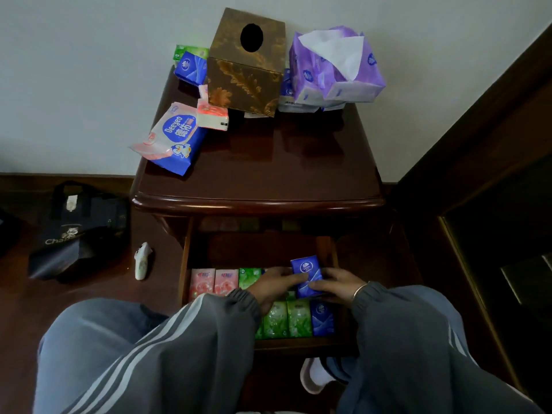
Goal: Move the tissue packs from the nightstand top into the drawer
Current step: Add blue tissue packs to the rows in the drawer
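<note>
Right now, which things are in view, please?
nightstand: one, dark brown, at wall
drawer: one, dark brown, open
tissue box: one, brown, top, back
open tissue pack: one, purple, top, back right
wipes pack: one, blue, pink, top, left edge
small packs: at least three, blue, green, pink, top, by tissue box
packs in drawer: several, pink, green, blue, in rows
held pack: one, blue, over drawer
bag: one, dark, floor, left
left hand: one, grips held pack
right hand: one, grips held pack

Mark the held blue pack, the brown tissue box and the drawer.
blue pack (306, 265): head view, upper face above the fingers.
brown tissue box (245, 85): head view, front side.
drawer (298, 343): head view, front rim.
</note>
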Motion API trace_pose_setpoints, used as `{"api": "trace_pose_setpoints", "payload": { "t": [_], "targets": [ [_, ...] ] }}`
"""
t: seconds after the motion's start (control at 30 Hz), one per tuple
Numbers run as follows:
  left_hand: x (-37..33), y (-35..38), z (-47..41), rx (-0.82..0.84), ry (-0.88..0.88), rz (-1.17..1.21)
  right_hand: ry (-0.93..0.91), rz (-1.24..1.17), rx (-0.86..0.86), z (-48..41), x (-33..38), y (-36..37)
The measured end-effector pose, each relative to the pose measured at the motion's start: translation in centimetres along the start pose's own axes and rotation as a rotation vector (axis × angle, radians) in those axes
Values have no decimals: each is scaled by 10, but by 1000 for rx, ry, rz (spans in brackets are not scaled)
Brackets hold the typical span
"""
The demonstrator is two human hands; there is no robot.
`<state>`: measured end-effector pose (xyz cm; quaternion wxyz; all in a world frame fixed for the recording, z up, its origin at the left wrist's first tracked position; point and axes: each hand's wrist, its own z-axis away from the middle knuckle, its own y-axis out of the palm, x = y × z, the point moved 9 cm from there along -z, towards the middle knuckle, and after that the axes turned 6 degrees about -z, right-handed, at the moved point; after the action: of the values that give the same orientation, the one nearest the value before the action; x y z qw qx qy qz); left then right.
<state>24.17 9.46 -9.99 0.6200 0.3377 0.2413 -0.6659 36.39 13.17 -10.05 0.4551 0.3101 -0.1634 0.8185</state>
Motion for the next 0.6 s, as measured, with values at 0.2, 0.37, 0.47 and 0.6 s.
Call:
{"api": "trace_pose_setpoints", "payload": {
  "t": [0.2, 0.37, 0.47, 0.6],
  "targets": [
    [-1, 10, -16, -115, -89, 114, -188, 226, -441, 13, 13, -71],
    [-9, 16, -38, -265, -118, 69, 78, 80, -372, -4, -33, -69],
    [-14, 22, -53, -318, -121, 51, 113, -8, -293, -12, -44, -62],
    [-6, 20, -71, -316, -132, -26, 106, -5, -299, -14, -44, -65]
  ]
}}
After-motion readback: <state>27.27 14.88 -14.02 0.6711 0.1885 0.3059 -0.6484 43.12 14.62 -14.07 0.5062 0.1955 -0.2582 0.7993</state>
